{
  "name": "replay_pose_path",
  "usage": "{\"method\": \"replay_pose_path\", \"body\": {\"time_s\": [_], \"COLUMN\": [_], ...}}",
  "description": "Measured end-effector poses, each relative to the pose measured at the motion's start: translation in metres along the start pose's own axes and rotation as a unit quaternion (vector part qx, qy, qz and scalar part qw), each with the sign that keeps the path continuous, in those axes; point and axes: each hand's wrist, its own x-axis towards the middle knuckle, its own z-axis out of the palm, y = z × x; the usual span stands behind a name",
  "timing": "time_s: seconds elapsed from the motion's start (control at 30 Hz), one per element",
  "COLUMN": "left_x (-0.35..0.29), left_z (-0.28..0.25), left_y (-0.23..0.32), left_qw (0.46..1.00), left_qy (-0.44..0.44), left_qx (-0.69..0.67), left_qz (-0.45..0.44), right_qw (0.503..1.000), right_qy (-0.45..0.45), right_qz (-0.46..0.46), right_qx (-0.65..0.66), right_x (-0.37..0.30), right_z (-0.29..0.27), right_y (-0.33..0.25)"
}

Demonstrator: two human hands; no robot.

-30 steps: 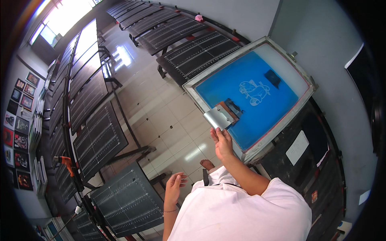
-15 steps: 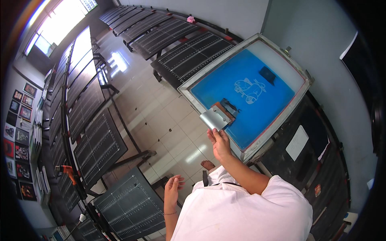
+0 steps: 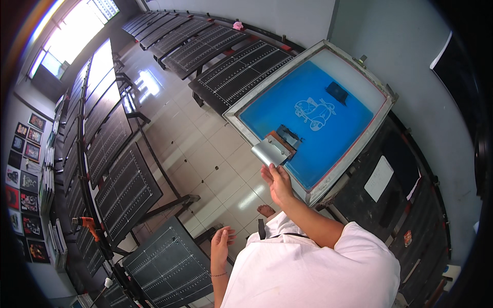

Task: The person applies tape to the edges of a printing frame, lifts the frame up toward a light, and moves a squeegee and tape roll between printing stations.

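Observation:
My right hand (image 3: 278, 186) is at the near end of a squeegee (image 3: 270, 150) with a curved silver metal handle. Its fingertips meet or nearly meet the handle's edge, fingers loosely apart; a firm grip does not show. The squeegee leans over the left rim of a screen-printing frame (image 3: 236, 117), its blade beside dark ink (image 3: 290, 136) on the blue mesh (image 3: 328, 146). A pale scooter outline (image 3: 314, 114) shows in the middle of the mesh. A second dark ink patch (image 3: 336, 93) lies toward the far right. My left hand (image 3: 221, 243) hangs empty at my left, fingers slightly bent and apart.
Black printing boards (image 3: 128, 192) with white ruled marks line racks on the left and far side. Tiled floor (image 3: 221, 169) runs between them. A white sheet (image 3: 378, 178) lies on the dark surface at right. An orange heat gun (image 3: 89, 227) rests on the left rail.
The scene has shifted slightly left in the view. My right hand stays by the squeegee's handle, and the squeegee keeps its place on the screen. The left hand hardly moves.

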Motion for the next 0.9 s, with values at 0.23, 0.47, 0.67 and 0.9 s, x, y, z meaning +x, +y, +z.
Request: {"method": "replay_pose_path", "body": {"time_s": [0.23, 0.47, 0.67, 0.9], "left_x": [0.001, 0.009, 0.018, -0.035], "left_z": [-0.004, -0.019, -0.043, -0.057], "left_y": [-0.016, -0.056, -0.128, -0.259], "left_qw": [1.0, 0.995, 0.986, 0.947], "left_qy": [0.012, 0.06, 0.093, 0.08], "left_qx": [0.007, 0.064, 0.078, 0.235], "left_qz": [-0.011, -0.046, -0.111, -0.202], "right_qw": [0.991, 0.952, 0.892, 0.672], "right_qy": [0.023, -0.094, -0.251, -0.425], "right_qz": [0.083, 0.222, 0.228, 0.028], "right_qx": [-0.105, -0.189, -0.3, -0.606], "right_x": [-0.038, -0.059, -0.033, -0.016], "right_z": [0.011, 0.02, 0.037, 0.061], "right_y": [-0.028, -0.041, -0.019, -0.035]}}
